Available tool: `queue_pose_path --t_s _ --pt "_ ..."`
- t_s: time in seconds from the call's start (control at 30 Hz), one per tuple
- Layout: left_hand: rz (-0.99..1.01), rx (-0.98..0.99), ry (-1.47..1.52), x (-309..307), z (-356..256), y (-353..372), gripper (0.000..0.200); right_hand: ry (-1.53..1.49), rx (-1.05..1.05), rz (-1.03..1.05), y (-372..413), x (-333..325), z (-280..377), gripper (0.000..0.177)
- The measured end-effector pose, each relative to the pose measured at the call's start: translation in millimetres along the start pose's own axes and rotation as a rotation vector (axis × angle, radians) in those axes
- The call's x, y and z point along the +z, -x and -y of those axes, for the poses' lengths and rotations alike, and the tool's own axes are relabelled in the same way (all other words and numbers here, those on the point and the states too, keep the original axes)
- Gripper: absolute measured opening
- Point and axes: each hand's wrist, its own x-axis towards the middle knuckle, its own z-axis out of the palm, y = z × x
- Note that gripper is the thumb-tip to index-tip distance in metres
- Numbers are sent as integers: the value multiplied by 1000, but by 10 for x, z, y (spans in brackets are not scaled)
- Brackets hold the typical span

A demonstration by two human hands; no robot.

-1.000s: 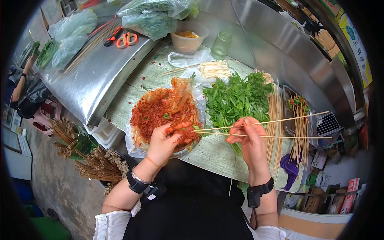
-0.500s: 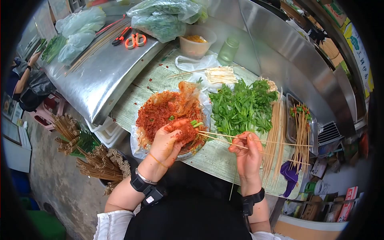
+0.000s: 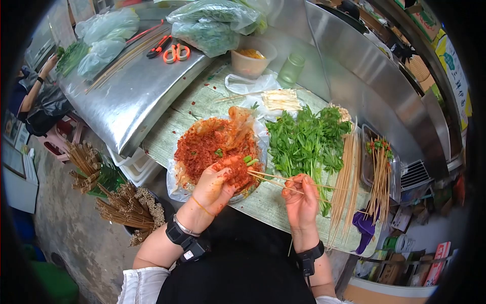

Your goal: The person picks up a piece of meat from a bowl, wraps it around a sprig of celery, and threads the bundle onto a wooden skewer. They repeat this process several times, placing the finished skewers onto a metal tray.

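A single camera is sitting on the person's head, looking forward and steeply down from close over the near edge of the table (image 3: 200,104). It is catching the left hand (image 3: 215,185) and right hand (image 3: 301,200) just below centre. The wide lens is bending the scene: the steel counter (image 3: 131,96) is curving off toward the top left, and the floor (image 3: 66,233) is showing at the left.

A curved stainless-steel counter (image 3: 126,96) runs along the left and meets a pale green worktop (image 3: 197,109) flecked with red. A tall stainless-steel panel (image 3: 354,61) walls in the far side. White plastic crates (image 3: 132,169) sit under the counter above a grey concrete floor (image 3: 66,233), with a pink plastic stool (image 3: 61,137) further left. Soft, even daylight glints off the steel, and a yellow sign (image 3: 454,71) hangs at the right edge.
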Motion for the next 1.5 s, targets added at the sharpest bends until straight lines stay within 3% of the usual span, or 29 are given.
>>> queue_pose_path --t_s 0.33,0.5,0.53,0.6,0.63,0.7,0.8,1.0,1.27,1.37,1.4,1.43,1.47,1.5 --pt "57 93 49 28 31 7 29 -84 34 -99 74 142 -171 18" --pt "-89 383 -220 50 88 12 29 380 -372 19 152 309 -105 23" --pt "-88 386 -218 50 101 9 29 381 -372 21 154 320 -76 23" --pt "-105 487 -287 30 130 -1 27 831 -603 243 154 324 2 24" --pt "-106 488 -286 25 133 -3 27 832 -602 245 157 376 57 24" --pt "-119 527 -333 21 138 -7 27 1118 -833 451 131 503 166 10" --pt "-113 450 -257 30 96 -12 33 1225 -875 538 96 543 173 10" --pt "-105 453 -273 -5 57 -55 29 1293 -851 620 16 591 174 12" --pt "-39 405 -380 -55 167 -62 22 1309 -846 555 -122 617 -60 12" --pt "-179 571 -421 -52 171 -134 25 1245 -811 465 -113 662 -66 9" --pt "-303 523 -507 -137 101 -181 26 1221 -829 416 -98 644 8 9" --pt "-371 588 -439 -67 22 -198 21 1077 -712 404 -77 545 77 10" --pt "-338 613 -366 -121 -27 -216 22 1018 -414 378 11 459 257 12" --pt "-216 615 -288 -8 -67 -189 23 834 -302 298 72 383 367 12"
